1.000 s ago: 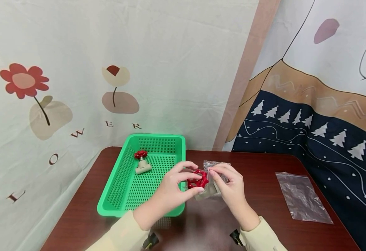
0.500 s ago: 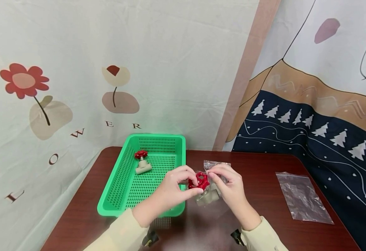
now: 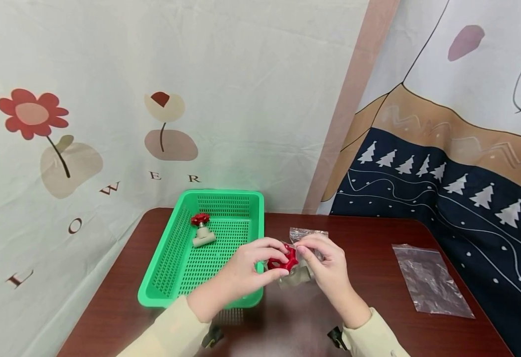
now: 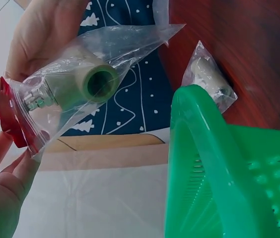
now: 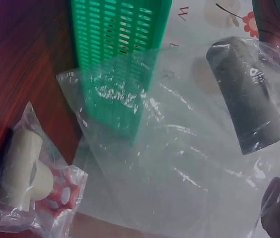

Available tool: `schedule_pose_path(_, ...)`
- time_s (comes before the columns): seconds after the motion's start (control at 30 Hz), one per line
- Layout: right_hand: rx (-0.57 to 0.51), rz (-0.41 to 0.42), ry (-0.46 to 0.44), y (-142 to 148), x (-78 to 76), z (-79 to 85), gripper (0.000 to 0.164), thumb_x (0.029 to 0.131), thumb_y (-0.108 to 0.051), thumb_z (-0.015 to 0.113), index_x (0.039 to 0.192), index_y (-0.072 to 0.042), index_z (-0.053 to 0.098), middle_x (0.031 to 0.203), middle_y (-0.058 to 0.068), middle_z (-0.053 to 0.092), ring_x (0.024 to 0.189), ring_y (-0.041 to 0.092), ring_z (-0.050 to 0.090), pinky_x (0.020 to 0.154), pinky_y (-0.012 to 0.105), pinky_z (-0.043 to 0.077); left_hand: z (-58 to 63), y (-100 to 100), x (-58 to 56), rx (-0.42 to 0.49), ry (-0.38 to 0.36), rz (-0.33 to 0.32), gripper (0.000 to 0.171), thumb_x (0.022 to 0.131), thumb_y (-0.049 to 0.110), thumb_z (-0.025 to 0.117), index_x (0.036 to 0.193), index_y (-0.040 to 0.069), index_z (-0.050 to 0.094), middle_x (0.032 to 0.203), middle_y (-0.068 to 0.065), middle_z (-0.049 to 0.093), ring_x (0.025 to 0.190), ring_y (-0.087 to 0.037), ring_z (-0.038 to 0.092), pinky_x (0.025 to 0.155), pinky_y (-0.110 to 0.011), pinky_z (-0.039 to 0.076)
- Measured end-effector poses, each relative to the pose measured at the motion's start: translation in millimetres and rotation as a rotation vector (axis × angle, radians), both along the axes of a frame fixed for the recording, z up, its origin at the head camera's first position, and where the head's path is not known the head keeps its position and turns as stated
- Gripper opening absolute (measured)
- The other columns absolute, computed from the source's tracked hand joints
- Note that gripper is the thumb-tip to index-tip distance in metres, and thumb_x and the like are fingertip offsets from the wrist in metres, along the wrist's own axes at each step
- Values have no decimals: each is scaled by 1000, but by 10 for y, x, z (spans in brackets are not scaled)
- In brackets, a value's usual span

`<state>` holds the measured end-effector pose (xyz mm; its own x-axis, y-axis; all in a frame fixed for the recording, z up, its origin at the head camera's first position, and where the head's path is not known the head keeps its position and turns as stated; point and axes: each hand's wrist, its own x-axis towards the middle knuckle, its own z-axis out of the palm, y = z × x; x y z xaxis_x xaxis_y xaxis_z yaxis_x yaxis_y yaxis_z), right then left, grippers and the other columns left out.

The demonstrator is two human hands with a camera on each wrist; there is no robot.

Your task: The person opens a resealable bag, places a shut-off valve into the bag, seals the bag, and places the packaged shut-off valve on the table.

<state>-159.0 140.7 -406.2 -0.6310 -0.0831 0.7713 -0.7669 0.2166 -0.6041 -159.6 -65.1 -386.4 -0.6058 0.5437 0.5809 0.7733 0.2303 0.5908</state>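
Pale flower-printed cloth point(image 3: 251, 99) hangs behind the brown table point(image 3: 372, 267) — navy tree-printed fabric point(image 3: 421, 186) beside it.

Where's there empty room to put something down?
There's bare table between the right hand and the flat zip bag. The green basket has free floor right of its red-wheeled valve. It's crowded beside the basket: the left hand and right hand hold a bagged valve, and a second bagged valve lies there.

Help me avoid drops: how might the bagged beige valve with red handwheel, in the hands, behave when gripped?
The valve looks stiff, with its thick-walled opening. Its creased clear plastic bag is probably floppy and, being glossy, slippery.
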Motion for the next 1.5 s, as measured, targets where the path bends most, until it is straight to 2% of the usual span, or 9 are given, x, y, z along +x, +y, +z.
schedule_pose_path(0.3,-47,-124,110,-152,181,155,22,67,20,70,84,6,69,82,16,65,81,14,61,75,13,50,-1,3,-22,1,131,-29,19,76,20,79,93,16,72,106,2,63,100,-10,58,71,-10,49)
schedule_pose_path(0.47,-65,-139,128,-202,235,222,23,66,20,70,84,7,69,81,17,64,80,15,61,74,13,50,-8,-6,-12,-12,121,-35,19,79,20,77,97,16,71,110,1,63,103,-11,57,78,-14,51)
schedule_pose_path(0.63,-64,-169,142,-192,188,113,24,66,18,72,85,4,70,83,16,65,82,14,61,76,13,50,-33,-14,-6,-27,128,-41,20,81,19,75,99,17,67,113,2,62,108,-12,56,84,-18,51)
schedule_pose_path(0.8,-47,-262,218,-192,119,-26,11,76,0,75,86,-1,73,83,12,68,85,19,58,79,16,46,-49,9,-12,18,193,-40,20,79,16,77,96,16,69,110,1,62,105,-12,56,85,-16,50)
schedule_pose_path(1.03,-40,-318,320,-231,90,-49,11,81,-14,74,85,-3,73,81,11,68,85,22,56,81,22,43,-61,25,-15,65,246,-39,27,71,18,84,94,15,70,107,-1,63,102,-12,57,80,-13,50)
schedule_pose_path(1.13,-41,-314,311,-234,94,-43,11,81,-12,75,85,-3,73,82,12,68,85,22,56,81,22,43,-69,23,-7,56,254,-34,31,69,17,85,95,14,69,108,-2,63,102,-12,57,76,-11,50)
schedule_pose_path(1.27,-38,-308,252,-219,100,-48,10,79,-8,75,87,-3,73,84,11,69,86,23,57,82,20,44,-71,22,-3,59,280,-12,26,72,13,82,96,11,71,108,-2,66,107,-16,60,85,-17,51)
schedule_pose_path(1.37,-38,-302,193,-200,100,-61,17,73,2,76,89,-4,73,86,11,69,87,22,58,82,17,46,-56,18,1,56,306,19,27,75,14,80,100,9,72,108,-3,69,113,-19,60,96,-26,48)
schedule_pose_path(1.5,-56,-270,129,-177,91,-66,28,68,13,75,90,-4,72,87,11,68,87,17,60,80,14,48,-30,13,-10,71,346,63,29,74,15,80,102,8,72,105,-2,71,111,-20,60,96,-28,48)
